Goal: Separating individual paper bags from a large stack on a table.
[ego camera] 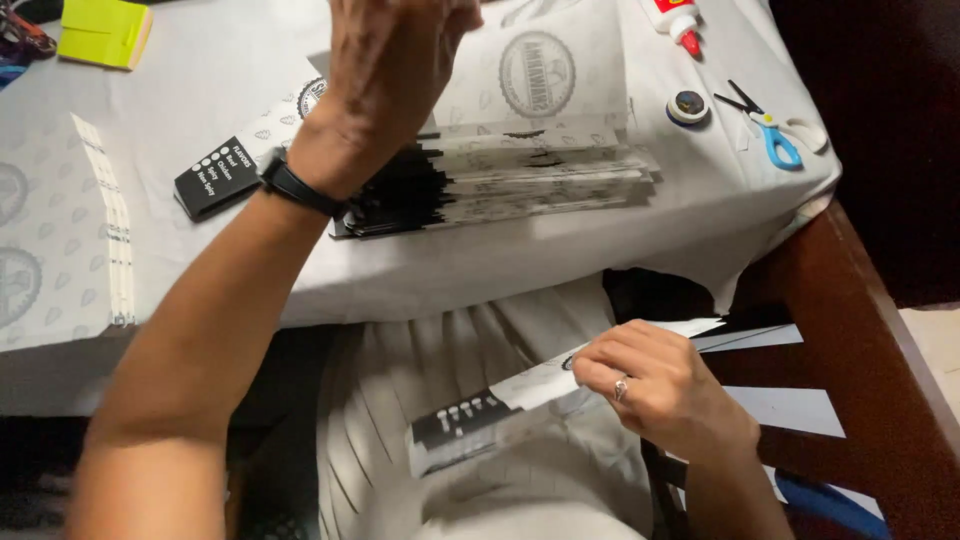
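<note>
My left hand [395, 60] reaches forward over the table, fingers curled above a fanned stack of flat white-and-black paper pouches [520, 180]; what the fingertips hold is cut off by the frame's top edge. A black band sits on that wrist. My right hand [655, 385], with a ring on one finger, grips a folded white-and-black paper pouch [490, 410] low over my lap. A large printed white sheet [545, 70] lies behind the stack.
A white cloth [200, 80] covers the table. On it lie blue-handled scissors [775, 135], a small round tape roll [688, 107], a red-tipped glue bottle [678, 20], a yellow pad [103, 32] and a black label piece [215, 178]. A dark wooden surface [850, 300] with paper strips sits at right.
</note>
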